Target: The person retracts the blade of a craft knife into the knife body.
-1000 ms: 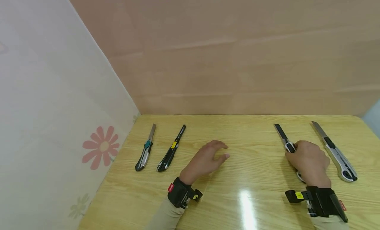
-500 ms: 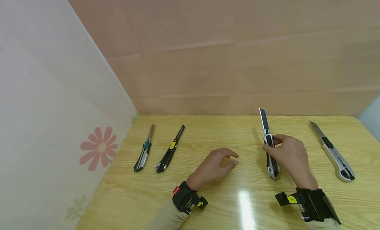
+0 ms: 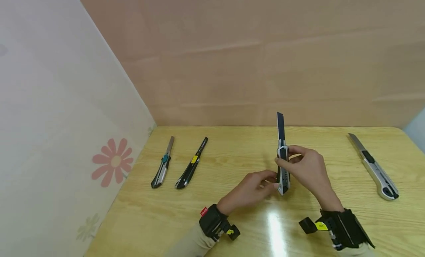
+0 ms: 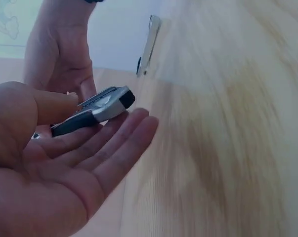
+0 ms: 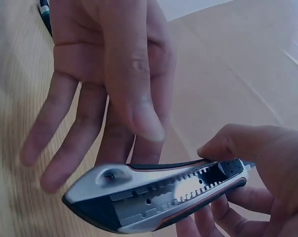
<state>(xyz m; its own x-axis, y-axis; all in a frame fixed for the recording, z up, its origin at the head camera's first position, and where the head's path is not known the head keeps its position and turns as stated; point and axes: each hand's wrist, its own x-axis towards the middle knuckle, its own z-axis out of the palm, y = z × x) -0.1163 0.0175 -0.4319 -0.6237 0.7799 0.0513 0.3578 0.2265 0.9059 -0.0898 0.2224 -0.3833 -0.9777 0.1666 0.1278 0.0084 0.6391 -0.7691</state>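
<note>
A silver and black utility knife (image 3: pixel 283 157) is held up off the table, its dark blade pointing away. My right hand (image 3: pixel 310 170) pinches its handle between thumb and fingers from the right side. From the left, my left hand (image 3: pixel 250 188) has come to the handle's lower end. In the left wrist view, the left fingers (image 4: pixel 124 143) stretch out beneath the handle butt and seem to touch it. The right wrist view shows the left thumb (image 5: pixel 141 108) apart from the slotted silver handle (image 5: pixel 158 195).
On the wooden table (image 3: pixel 149 220) lie a utility knife with a teal slider (image 3: pixel 162 166), a black one with a yellow slider (image 3: pixel 192 165), and a large silver one (image 3: pixel 375 168) at the right. A brown sheet (image 3: pixel 212 65) stands behind; a flowered white wall (image 3: pixel 66 102) is left.
My right hand has lifted the utility knife from the table and carried it left, turning it more upright. My left hand has moved right to meet its handle.
</note>
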